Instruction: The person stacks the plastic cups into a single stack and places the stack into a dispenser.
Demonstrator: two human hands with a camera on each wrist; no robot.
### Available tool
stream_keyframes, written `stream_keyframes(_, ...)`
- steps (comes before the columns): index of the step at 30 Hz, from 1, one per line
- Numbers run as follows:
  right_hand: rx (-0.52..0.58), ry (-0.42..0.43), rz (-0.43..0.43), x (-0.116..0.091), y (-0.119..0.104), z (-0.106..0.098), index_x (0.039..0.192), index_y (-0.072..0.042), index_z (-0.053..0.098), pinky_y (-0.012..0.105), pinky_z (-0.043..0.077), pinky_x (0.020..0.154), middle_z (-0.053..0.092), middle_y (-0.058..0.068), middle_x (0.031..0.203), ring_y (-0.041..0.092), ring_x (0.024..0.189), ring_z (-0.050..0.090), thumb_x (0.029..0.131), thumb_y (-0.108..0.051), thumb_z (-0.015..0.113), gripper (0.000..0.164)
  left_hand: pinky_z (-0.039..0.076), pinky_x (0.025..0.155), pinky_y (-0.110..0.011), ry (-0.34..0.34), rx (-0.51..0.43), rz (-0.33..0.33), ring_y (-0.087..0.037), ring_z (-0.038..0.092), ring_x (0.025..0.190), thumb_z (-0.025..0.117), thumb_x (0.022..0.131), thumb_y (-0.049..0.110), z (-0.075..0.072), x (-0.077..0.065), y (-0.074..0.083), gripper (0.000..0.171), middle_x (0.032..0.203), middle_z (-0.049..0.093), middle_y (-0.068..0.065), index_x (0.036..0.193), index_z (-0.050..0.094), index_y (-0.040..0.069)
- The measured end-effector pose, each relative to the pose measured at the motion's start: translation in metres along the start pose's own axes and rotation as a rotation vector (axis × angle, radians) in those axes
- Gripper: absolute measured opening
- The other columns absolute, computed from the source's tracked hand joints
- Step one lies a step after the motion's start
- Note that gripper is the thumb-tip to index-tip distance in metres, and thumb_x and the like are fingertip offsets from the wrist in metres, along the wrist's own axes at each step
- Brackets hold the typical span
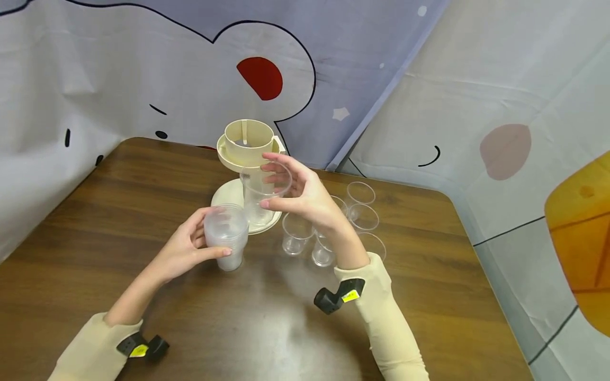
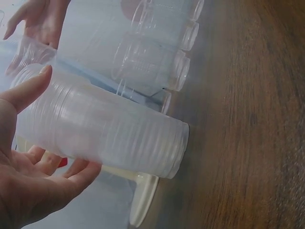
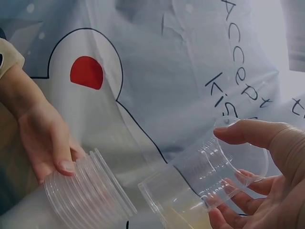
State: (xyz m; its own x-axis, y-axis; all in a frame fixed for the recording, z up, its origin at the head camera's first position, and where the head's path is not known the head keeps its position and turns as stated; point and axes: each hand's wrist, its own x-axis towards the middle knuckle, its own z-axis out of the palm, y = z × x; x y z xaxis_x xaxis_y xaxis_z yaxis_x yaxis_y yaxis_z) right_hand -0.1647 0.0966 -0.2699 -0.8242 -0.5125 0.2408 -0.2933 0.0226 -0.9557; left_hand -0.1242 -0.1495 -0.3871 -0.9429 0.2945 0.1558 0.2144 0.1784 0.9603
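Note:
My left hand grips a stack of clear plastic cups round its upper part, thumb on the near side. In the left wrist view the nested cups stand upright with their base low over or on the table; I cannot tell which. Up and to the right, my right hand holds a single clear plastic cup near the rim, between thumb and fingers. This cup is apart from the stack in the right wrist view. Behind it is a cream-coloured dispenser-like stand with a round top and base.
Several clear cups stand upright on the wooden table, right of the stand and partly behind my right forearm. A printed cloth hangs along the table's far and right edges.

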Motion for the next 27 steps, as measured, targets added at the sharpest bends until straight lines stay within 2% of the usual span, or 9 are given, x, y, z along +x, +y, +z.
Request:
stream_keyframes(7,0.017,-0.030,-0.043,0.006,0.000,0.009,0.142,-0.002,0.040,0.035,0.052,0.092,0.049,0.026,0.135,0.032,0.115,0.055,0.075,0.013,0.069,0.075,0.052,0.085,-0.015,-0.005,0.003,0.009,0.002,0.057,0.105,0.079,0.077,0.004,0.001,0.001,-0.001,0.076,0.130,0.048,-0.011,0.139,0.035,0.005)
stream_keyframes(9,0.016,-0.032,-0.057,0.007,-0.001,0.013,0.142,-0.002,0.040,0.039,0.052,0.094,0.048,0.026,0.135,0.028,0.114,0.056,0.075,0.013,0.069,0.075,0.052,0.085,-0.016,-0.004,-0.002,0.015,0.002,0.058,0.105,0.079,0.077,0.004,0.001,0.001,-0.001,0.076,0.129,0.048,-0.008,0.139,0.036,0.006)
stream_keyframes(15,0.037,-0.042,-0.092,0.010,0.000,0.024,0.142,-0.001,0.039,0.055,0.046,0.098,0.047,0.027,0.136,0.028,0.115,0.057,0.074,0.012,0.070,0.076,0.052,0.084,-0.016,0.002,-0.014,0.039,0.002,0.059,0.105,0.078,0.077,0.001,0.001,0.000,-0.001,0.073,0.125,0.051,-0.005,0.138,0.036,0.004)
stream_keyframes(22,0.015,-0.038,-0.084,0.013,0.003,0.030,0.142,-0.005,0.041,0.040,0.048,0.096,0.051,0.022,0.136,0.035,0.118,0.055,0.075,0.007,0.072,0.074,0.052,0.085,-0.016,-0.011,-0.016,0.036,0.002,0.058,0.105,0.077,0.078,0.002,0.003,0.002,0.003,0.071,0.128,0.049,-0.014,0.137,0.036,0.002)
stream_keyframes(27,-0.008,-0.052,-0.084,0.015,0.007,0.032,0.142,-0.005,0.041,0.042,0.047,0.097,0.052,0.017,0.137,0.025,0.116,0.058,0.075,0.006,0.073,0.075,0.051,0.087,-0.015,-0.015,-0.008,0.030,0.004,0.057,0.106,0.076,0.079,0.001,0.002,0.003,0.003,0.071,0.128,0.049,-0.017,0.136,0.036,0.000)
